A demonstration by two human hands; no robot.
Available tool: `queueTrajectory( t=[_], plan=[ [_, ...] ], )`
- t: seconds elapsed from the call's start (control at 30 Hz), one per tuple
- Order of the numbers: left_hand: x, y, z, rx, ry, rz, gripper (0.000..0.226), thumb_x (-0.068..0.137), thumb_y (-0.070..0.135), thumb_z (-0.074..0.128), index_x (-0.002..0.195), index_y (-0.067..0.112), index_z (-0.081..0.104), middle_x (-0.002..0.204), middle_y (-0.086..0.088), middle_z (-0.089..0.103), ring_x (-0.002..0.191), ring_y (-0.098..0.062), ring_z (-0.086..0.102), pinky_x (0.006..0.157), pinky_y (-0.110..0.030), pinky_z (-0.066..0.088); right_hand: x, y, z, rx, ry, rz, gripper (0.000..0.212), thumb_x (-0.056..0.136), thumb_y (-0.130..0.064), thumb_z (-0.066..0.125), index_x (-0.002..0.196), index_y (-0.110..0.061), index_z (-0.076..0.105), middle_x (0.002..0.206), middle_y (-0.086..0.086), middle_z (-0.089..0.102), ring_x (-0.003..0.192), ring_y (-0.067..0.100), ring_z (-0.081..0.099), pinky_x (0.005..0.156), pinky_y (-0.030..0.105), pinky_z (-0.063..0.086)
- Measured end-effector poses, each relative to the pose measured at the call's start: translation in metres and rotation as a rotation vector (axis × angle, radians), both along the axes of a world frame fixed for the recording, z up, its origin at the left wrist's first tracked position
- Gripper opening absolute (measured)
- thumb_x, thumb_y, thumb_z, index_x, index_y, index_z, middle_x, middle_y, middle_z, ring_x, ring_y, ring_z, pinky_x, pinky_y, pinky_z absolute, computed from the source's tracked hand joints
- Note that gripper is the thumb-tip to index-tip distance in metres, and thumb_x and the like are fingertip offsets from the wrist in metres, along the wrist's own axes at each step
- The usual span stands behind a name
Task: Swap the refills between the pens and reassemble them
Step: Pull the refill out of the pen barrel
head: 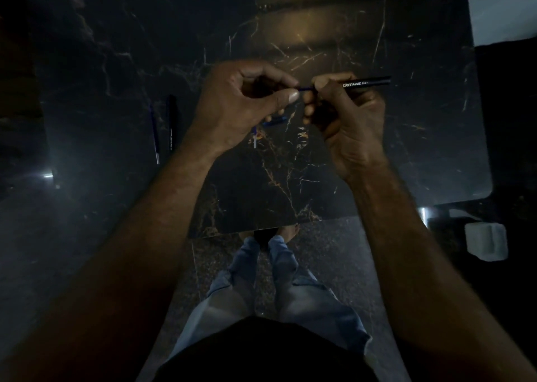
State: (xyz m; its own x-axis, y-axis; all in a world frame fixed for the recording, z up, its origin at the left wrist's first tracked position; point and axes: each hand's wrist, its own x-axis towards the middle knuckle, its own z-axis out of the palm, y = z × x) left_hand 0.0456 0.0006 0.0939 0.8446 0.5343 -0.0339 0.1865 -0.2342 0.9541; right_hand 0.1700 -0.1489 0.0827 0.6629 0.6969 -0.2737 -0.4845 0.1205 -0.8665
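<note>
Head-worn camera view, looking straight down in dim light at a dark marble table [116,47] with pale veins. Two bare forearms reach in from the bottom edge and meet above the middle of the tabletop. The right hand [348,120] holds a black pen barrel [366,81], with the thumb on top and the fingers curled beneath it. The barrel lies nearly level, its far end pointing right, and shows white lettering that reads "OCTANE Gel". A thin blue refill [305,89] sticks out of the barrel's left end and bridges the small gap between the hands. The left hand [238,103] pinches the free end of that refill between thumb and forefinger, with its other fingers curled under the palm. Below the hands, a short blue pen part [275,121] lies on the table, and a small blue and white piece [254,139] lies just beside it; both are too dark to identify. Well to the left, a second blue refill [154,133] and a second black barrel [172,120] lie side by side, close but apart. A white boxy object [486,241] sits off the table's lower right corner. The person's faded jeans [308,297] show beneath the table edge.
</note>
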Motion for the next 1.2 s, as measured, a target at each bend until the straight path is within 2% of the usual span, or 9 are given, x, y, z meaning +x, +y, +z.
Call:
queueTrajectory(
  t=[0.1, 0.2, 0.37, 0.47, 0.63, 0.87, 1.0, 1.07, 1.2],
  plan=[
    [-0.002, 0.008, 0.003, 0.169, 0.090, -0.044, 0.014, 0.092, 0.020, 0.086, 0.103, 0.013, 0.082, 0.092, 0.009, 0.079, 0.077, 0.001, 0.074, 0.072, -0.014, 0.057, 0.002, -0.003, 0.000, -0.060, -0.052, 0.017, 0.008, 0.101, 0.001, 0.064, 0.097, 0.001, 0.069, 0.081, 0.012, 0.074, 0.066, 0.021, 0.068, 0.061, 0.034, 0.056],
    [-0.009, 0.019, -0.001, 0.276, 0.123, -0.012, 0.013, 0.095, 0.025, 0.084, 0.104, 0.016, 0.082, 0.095, 0.011, 0.079, 0.083, 0.000, 0.074, 0.077, -0.014, 0.056, 0.009, -0.010, 0.002, -0.062, -0.059, -0.015, 0.007, 0.102, -0.003, 0.065, 0.096, -0.003, 0.070, 0.083, 0.011, 0.074, 0.068, 0.022, 0.067, 0.062, 0.033, 0.056],
    [-0.027, 0.027, -0.041, 0.293, 0.162, 0.127, 0.012, 0.096, 0.016, 0.081, 0.106, 0.008, 0.080, 0.103, -0.005, 0.076, 0.094, -0.014, 0.073, 0.087, -0.024, 0.058, 0.026, -0.020, 0.004, -0.013, -0.014, -0.090, 0.010, 0.103, -0.007, 0.064, 0.094, -0.003, 0.068, 0.082, 0.011, 0.072, 0.067, 0.019, 0.066, 0.059, 0.031, 0.055],
    [-0.024, 0.019, -0.068, 0.327, 0.235, 0.101, 0.014, 0.095, 0.017, 0.082, 0.107, 0.012, 0.081, 0.104, 0.001, 0.073, 0.096, -0.016, 0.071, 0.088, -0.033, 0.059, 0.027, -0.022, 0.005, -0.009, -0.008, -0.080, 0.011, 0.103, -0.007, 0.064, 0.093, -0.004, 0.068, 0.082, 0.011, 0.071, 0.067, 0.020, 0.066, 0.059, 0.031, 0.055],
    [-0.005, 0.018, -0.088, 0.410, 0.306, 0.081, 0.016, 0.095, 0.025, 0.079, 0.108, 0.017, 0.082, 0.110, -0.007, 0.077, 0.107, -0.028, 0.070, 0.097, -0.052, 0.056, 0.015, -0.025, 0.006, -0.015, -0.008, -0.057, 0.016, 0.104, -0.003, 0.060, 0.091, -0.006, 0.069, 0.080, 0.008, 0.073, 0.067, 0.018, 0.066, 0.059, 0.029, 0.056],
    [0.009, 0.019, -0.097, 0.575, 0.387, 0.005, 0.016, 0.097, 0.030, 0.077, 0.110, 0.023, 0.082, 0.117, -0.002, 0.075, 0.117, -0.025, 0.064, 0.095, -0.034, 0.049, 0.013, -0.031, 0.008, -0.054, 0.025, -0.080, 0.012, 0.104, -0.001, 0.057, 0.095, 0.000, 0.065, 0.078, 0.009, 0.071, 0.065, 0.019, 0.065, 0.058, 0.029, 0.054],
    [0.007, 0.014, -0.102, 0.577, 0.419, 0.011, 0.019, 0.098, 0.029, 0.077, 0.114, 0.021, 0.082, 0.122, -0.003, 0.073, 0.124, -0.026, 0.060, 0.099, -0.038, 0.049, 0.018, -0.033, 0.008, -0.050, 0.022, -0.077, 0.013, 0.104, -0.002, 0.058, 0.094, -0.002, 0.066, 0.081, 0.010, 0.070, 0.066, 0.020, 0.064, 0.059, 0.030, 0.054],
    [0.006, 0.012, -0.102, 0.579, 0.419, 0.021, 0.021, 0.099, 0.029, 0.074, 0.117, 0.021, 0.081, 0.123, -0.003, 0.073, 0.125, -0.025, 0.059, 0.097, -0.031, 0.046, 0.021, -0.034, 0.007, -0.051, 0.018, -0.076, 0.012, 0.104, -0.003, 0.059, 0.094, -0.002, 0.066, 0.082, 0.010, 0.070, 0.067, 0.020, 0.064, 0.059, 0.030, 0.054],
    [-0.005, 0.006, -0.091, 0.503, 0.356, 0.242, 0.019, 0.096, 0.026, 0.067, 0.109, 0.020, 0.078, 0.113, 0.002, 0.073, 0.107, -0.015, 0.065, 0.085, -0.019, 0.046, 0.023, -0.036, 0.003, -0.043, 0.024, -0.072, 0.012, 0.104, -0.003, 0.059, 0.095, -0.001, 0.065, 0.082, 0.012, 0.069, 0.067, 0.021, 0.064, 0.059, 0.031, 0.054]
  ],
)
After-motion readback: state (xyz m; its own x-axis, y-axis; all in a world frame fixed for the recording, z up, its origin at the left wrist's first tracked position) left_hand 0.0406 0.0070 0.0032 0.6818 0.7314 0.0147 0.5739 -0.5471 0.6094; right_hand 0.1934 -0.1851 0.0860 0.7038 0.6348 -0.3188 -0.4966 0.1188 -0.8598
